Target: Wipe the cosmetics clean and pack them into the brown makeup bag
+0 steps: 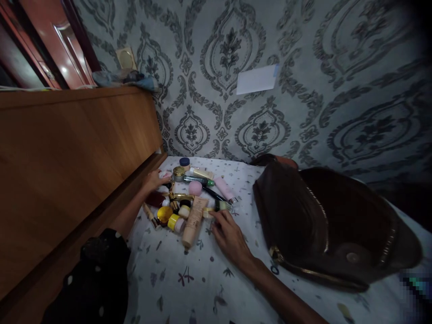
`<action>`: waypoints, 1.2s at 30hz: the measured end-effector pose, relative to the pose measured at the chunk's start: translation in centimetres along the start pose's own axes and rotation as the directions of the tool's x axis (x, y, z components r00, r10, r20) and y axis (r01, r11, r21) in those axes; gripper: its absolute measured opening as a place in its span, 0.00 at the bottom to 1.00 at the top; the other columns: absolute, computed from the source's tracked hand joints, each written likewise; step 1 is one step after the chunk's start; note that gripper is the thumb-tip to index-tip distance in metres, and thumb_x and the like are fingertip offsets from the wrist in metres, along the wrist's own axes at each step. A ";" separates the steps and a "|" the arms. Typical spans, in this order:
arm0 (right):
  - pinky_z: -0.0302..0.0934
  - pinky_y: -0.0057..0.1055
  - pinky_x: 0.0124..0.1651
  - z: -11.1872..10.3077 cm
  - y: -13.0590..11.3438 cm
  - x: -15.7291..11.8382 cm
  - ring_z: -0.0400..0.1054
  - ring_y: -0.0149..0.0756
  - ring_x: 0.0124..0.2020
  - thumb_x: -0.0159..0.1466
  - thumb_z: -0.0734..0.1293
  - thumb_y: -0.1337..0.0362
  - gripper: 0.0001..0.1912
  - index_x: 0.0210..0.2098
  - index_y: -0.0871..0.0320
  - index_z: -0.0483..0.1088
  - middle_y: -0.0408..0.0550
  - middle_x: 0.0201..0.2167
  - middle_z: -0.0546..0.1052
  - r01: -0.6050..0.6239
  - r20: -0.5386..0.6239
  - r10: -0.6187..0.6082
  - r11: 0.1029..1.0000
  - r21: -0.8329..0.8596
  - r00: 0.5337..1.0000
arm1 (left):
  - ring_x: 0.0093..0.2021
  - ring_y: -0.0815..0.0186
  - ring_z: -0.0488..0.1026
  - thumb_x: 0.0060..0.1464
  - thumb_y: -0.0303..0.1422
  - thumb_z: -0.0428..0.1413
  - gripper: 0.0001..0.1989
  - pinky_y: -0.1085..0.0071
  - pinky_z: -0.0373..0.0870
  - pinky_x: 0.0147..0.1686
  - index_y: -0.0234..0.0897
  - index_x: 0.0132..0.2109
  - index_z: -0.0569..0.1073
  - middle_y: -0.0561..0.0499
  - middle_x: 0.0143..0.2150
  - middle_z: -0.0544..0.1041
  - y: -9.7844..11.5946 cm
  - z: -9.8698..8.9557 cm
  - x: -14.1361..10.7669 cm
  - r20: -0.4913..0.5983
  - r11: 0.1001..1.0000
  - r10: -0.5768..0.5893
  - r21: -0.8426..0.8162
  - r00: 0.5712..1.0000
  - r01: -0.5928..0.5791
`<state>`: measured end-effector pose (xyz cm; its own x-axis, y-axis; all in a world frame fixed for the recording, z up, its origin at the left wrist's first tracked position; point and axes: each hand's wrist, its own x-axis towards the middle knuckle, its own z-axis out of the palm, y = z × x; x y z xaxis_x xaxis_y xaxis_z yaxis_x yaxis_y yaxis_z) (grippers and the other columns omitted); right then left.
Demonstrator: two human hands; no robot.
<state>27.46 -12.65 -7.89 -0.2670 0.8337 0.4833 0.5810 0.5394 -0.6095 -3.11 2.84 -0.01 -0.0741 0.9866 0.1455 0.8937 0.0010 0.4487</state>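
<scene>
A pile of cosmetics lies on a white printed bedsheet (189,288). At its left edge is my left hand (153,181), fingers apart and reaching against a small pink item (165,174). My right hand (230,234) rests at the pile's right side, fingers bent but apart; the index fingertip touches a small cream-coloured jar (207,213). Beside that jar lies a beige squeeze tube (195,222). Around it are a yellow-banded jar (176,223), a round gold lid (165,215), a pink ball-shaped item (195,188), a green-capped tube (199,180) and a pink tube (225,189).
A large dark brown handbag (290,211) lies unzipped at the right. On the left runs a wooden headboard-like panel (77,148), with a plastic bag (124,78) on top. Patterned wallpaper (222,121) covers the wall behind, with a white paper (257,79) on it.
</scene>
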 end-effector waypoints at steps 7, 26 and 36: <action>0.71 0.38 0.44 -0.2 0.0 0.1 0.71 0.40 0.41 0.66 0.59 0.69 0.17 0.53 0.55 0.69 0.52 0.42 0.71 -0.007 -0.048 0.011 0.997 0.073 0.999 | 0.51 0.53 0.74 0.47 0.54 0.61 0.34 0.65 0.69 0.49 0.38 0.57 0.73 0.47 0.52 0.79 3.3 1.1 -2.9 0.151 0.946 0.324 -0.052 0.934 -0.320; 0.68 0.31 0.33 -1.8 -2.6 0.0 0.72 0.37 0.33 0.66 0.62 0.51 0.18 0.46 0.57 0.70 0.48 0.34 0.76 -0.215 0.071 0.222 0.739 0.638 0.973 | 0.59 0.52 0.70 0.48 0.43 0.66 0.34 0.59 0.65 0.59 0.40 0.60 0.68 0.44 0.59 0.73 9.7 2.1 -12.6 0.081 0.745 0.630 -0.345 0.773 -0.571; 0.64 0.28 0.32 -4.7 -3.8 -4.1 0.69 0.33 0.31 0.61 0.68 0.55 0.14 0.42 0.58 0.70 0.43 0.31 0.74 -0.346 0.124 0.339 0.737 0.581 0.932 | 0.57 0.58 0.70 0.67 0.39 0.48 0.19 0.60 0.68 0.57 0.40 0.61 0.64 0.43 0.57 0.72 9.0 3.2 -19.6 0.017 0.814 0.523 -0.307 0.852 -0.494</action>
<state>29.97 -18.61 -4.61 -0.1474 0.9751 0.1655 0.0733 0.1776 -0.9814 7.81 -15.94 -1.69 0.4120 0.8439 0.3437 0.6277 -0.5363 0.5642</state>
